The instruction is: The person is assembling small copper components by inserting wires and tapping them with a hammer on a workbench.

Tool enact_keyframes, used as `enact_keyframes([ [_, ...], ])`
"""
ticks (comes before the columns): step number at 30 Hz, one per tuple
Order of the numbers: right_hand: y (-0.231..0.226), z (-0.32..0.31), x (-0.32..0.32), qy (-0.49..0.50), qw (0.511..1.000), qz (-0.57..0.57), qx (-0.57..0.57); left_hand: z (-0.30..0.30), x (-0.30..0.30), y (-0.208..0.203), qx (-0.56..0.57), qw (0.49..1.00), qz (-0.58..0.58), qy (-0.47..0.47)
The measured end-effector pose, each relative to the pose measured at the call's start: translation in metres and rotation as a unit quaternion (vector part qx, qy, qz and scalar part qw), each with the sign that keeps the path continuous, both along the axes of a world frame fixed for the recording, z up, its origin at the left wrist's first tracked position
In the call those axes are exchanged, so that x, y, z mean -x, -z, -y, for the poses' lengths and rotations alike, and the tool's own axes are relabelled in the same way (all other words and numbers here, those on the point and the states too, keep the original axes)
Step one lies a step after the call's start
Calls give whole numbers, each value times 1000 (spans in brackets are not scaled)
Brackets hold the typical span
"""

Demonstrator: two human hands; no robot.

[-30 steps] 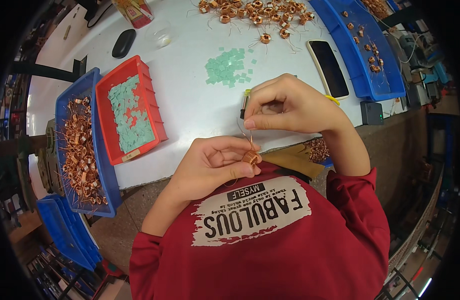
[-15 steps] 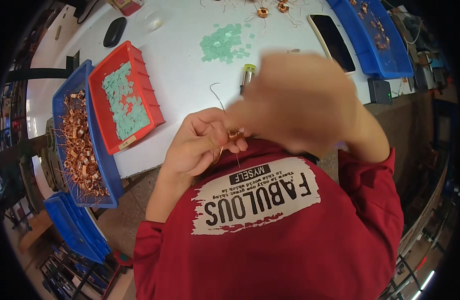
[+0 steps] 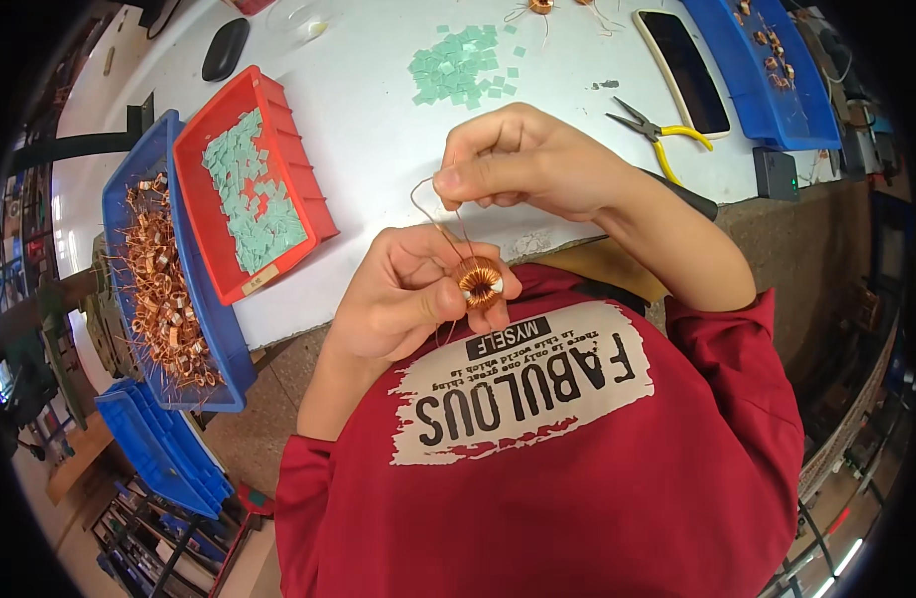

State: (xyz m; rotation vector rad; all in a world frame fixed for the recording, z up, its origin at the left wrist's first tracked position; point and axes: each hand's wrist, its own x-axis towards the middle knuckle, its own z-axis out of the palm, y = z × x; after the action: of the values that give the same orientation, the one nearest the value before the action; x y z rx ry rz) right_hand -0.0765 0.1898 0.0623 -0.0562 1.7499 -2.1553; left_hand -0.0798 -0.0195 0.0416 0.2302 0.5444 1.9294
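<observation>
Ring coil point(image 3: 481, 283) in pinch of left hand point(image 3: 396, 294), hole toward camera, lead point(image 3: 463, 227) tableward into pinch of right hand point(image 3: 539, 166)

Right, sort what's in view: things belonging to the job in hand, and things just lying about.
Belonging, by the look of it:
- copper coil, held in the left hand
- similar coils in the left blue bin
- probably the yellow-handled pliers and green squares

Lying about, apparently:
- phone
- black oval case
</observation>
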Motion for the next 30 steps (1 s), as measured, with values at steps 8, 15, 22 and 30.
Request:
enact_keyframes([
  [8,-13,7,-19,196,944,-204,-168,8,4,-4,32,992,-22,-118],
  [15,2,17,-51,77,810,-479,-330,9,4,-16,16,980,-13,-199],
  [22,-6,24,-52,141,666,-599,-422,7,-1,-16,-29,979,48,-198],
  [30,-29,24,-52,121,702,-588,-382,12,6,-11,135,967,-90,-198],
])
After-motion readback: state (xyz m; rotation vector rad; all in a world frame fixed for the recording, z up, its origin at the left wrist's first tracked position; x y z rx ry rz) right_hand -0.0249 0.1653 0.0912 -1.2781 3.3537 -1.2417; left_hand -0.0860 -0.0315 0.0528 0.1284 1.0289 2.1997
